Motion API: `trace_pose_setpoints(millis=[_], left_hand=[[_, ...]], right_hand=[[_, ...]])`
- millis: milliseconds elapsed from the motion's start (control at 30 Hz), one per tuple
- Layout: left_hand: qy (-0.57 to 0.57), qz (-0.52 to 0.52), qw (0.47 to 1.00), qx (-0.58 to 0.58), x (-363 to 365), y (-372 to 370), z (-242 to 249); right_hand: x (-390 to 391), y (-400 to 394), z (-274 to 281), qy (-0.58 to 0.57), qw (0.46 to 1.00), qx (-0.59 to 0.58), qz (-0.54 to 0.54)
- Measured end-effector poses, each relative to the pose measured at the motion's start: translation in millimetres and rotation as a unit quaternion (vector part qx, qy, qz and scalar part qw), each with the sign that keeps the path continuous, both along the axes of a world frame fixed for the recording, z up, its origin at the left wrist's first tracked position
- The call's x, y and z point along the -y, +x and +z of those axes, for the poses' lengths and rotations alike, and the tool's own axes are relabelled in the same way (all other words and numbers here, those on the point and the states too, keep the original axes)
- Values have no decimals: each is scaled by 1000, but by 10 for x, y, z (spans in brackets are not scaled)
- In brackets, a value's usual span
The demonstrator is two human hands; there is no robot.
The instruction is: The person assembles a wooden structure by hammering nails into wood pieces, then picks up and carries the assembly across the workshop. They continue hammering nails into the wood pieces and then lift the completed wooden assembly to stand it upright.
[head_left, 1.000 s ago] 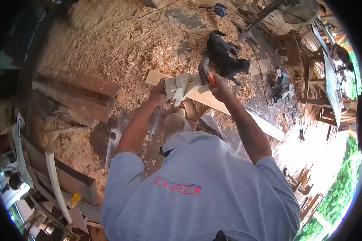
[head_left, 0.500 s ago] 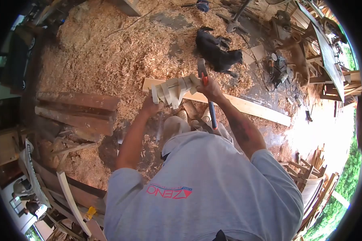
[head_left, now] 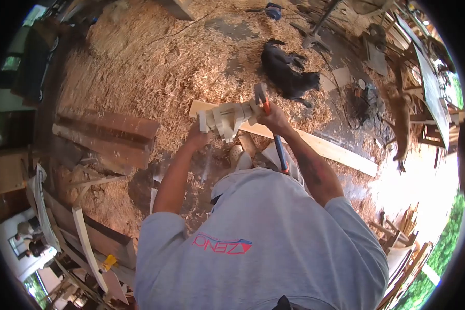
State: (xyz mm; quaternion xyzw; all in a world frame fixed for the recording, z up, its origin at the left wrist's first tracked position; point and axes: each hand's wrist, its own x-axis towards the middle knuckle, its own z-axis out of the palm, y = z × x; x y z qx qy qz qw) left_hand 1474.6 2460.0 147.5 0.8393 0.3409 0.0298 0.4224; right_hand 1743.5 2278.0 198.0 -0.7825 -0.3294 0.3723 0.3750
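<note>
A bundle of pale wooden pieces [head_left: 225,120] is held between my two hands in front of my body. My left hand [head_left: 197,137] grips its left end, with the fingers partly hidden by the wood. At the right end, my right hand [head_left: 274,120] is closed on a hammer [head_left: 279,150] with a red and blue handle, its head pointing away from me, and also holds the wood there. A long light board [head_left: 323,147] lies on the ground beneath and beyond the bundle.
Wood shavings [head_left: 155,67] cover the ground. A black dog [head_left: 287,72] lies ahead, and a brown dog [head_left: 401,116] stands at the right. Reddish-brown planks [head_left: 106,137] lie at the left. A blue object [head_left: 273,11] sits at the far edge.
The view has shifted, so the ground objects appear farther right. The brown dog has moved nearer in the view. Both hands still hold the wood, and the hammer remains in my right hand.
</note>
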Motion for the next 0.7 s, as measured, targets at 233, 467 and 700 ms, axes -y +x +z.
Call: trace_pose_setpoints(millis=[233, 467, 700], left_hand=[[-72, 99, 990, 75, 268, 232, 238], [-151, 141, 964, 168, 336, 133, -71], [-154, 164, 974, -1, 380, -131, 67]], right_hand=[[47, 121, 47, 6, 1000, 3, -9], [188, -28, -4, 41, 994, -97, -17], [266, -155, 89, 61, 986, -146, 62]])
